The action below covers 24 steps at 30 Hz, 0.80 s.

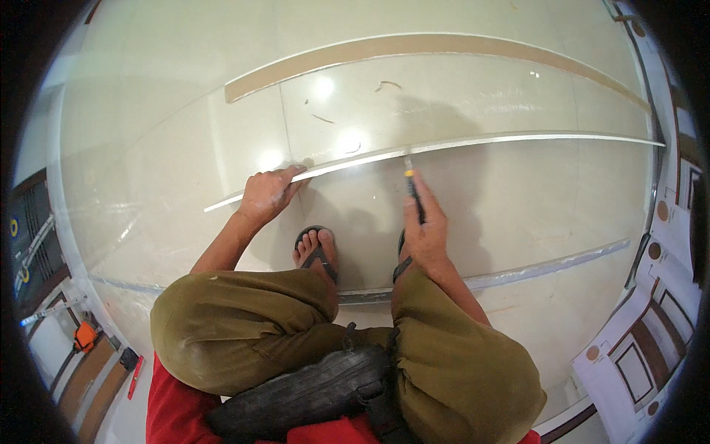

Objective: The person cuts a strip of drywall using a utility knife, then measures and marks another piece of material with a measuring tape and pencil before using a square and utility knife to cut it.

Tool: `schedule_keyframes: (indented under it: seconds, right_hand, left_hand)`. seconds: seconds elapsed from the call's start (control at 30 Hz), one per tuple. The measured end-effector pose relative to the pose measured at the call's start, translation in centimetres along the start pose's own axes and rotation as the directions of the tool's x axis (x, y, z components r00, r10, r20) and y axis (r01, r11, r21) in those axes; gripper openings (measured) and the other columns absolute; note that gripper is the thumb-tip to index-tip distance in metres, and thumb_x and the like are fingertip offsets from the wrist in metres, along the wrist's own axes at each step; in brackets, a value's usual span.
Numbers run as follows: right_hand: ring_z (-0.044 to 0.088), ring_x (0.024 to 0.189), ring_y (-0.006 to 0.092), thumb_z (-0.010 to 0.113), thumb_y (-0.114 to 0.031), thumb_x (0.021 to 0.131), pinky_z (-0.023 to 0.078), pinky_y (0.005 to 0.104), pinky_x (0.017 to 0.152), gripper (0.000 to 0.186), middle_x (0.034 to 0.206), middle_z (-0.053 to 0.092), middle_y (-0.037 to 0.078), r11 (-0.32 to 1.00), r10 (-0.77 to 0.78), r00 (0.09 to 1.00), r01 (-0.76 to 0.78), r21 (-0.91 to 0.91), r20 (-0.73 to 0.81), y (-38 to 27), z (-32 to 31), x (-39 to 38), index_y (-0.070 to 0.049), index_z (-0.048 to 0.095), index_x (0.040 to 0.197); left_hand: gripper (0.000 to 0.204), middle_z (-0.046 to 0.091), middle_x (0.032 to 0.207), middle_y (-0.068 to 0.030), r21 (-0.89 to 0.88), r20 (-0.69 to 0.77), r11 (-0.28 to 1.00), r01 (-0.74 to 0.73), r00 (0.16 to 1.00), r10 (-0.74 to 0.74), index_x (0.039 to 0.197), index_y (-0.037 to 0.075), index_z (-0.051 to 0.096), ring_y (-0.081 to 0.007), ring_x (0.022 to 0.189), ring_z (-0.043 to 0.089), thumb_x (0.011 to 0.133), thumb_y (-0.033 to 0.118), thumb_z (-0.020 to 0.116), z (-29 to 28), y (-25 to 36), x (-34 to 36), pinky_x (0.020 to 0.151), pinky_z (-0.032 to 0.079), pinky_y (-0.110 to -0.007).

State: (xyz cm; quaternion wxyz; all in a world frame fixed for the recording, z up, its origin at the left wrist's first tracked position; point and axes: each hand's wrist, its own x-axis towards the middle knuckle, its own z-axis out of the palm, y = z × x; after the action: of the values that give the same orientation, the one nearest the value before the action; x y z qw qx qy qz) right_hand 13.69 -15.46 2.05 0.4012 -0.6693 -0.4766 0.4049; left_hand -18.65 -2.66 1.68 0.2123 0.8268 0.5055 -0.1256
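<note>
I squat on a large pale panel that lies flat on the floor. My left hand presses down on a long thin white strip that runs across the panel. My right hand grips a slim dark tool with a yellow band, its tip touching the strip's edge. Both feet in dark sandals rest on the panel just below the hands.
A long tan strip lies farther back on the panel. Thin curled shavings lie between the strips. Another pale strip runs along the near right. Printed sheets lie at right; an orange tool at lower left.
</note>
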Motion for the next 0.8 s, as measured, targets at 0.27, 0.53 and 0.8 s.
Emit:
schedule_keyframes:
  seconds: [0.27,0.53,0.8]
  right_hand:
    - [0.065,0.116,0.0188,0.059,-0.013,0.109,0.049,0.0324,0.106,0.047,0.131,0.072,0.015,0.971,0.184,0.979,-0.167,0.171,-0.093,-0.4,-1.5,0.8,0.000,0.056,0.154]
    - [0.068,0.126,0.0325,0.059,-0.015,0.109,0.050,0.0411,0.109,0.047,0.139,0.068,0.026,0.973,0.132,0.990,-0.121,0.197,-0.044,-1.8,-0.7,0.9,0.002,0.055,0.153]
    - [0.069,0.121,0.0394,0.062,-0.014,0.105,0.051,0.0415,0.108,0.048,0.133,0.070,0.026,0.999,-0.041,0.994,0.037,0.037,0.101,-1.5,0.4,0.6,-0.002,0.057,0.152]
  left_hand:
    - [0.031,0.080,0.099,-0.0116,-0.024,-0.042,0.999,-0.026,0.999,0.025,0.129,0.019,0.072,-0.0371,0.080,0.075,0.103,0.035,0.067,-0.3,0.7,0.2,0.070,0.060,-0.050]
    - [0.030,0.080,0.100,-0.0129,-0.027,0.000,1.000,0.006,1.000,-0.006,0.129,0.019,0.073,-0.0380,0.080,0.075,0.104,0.034,0.066,-0.3,0.3,0.0,0.070,0.060,-0.050]
    - [0.032,0.078,0.097,-0.0161,-0.009,0.043,1.000,-0.002,0.999,0.002,0.133,0.019,0.070,-0.0390,0.082,0.075,0.104,0.033,0.066,-0.6,0.4,0.2,0.074,0.060,-0.052]
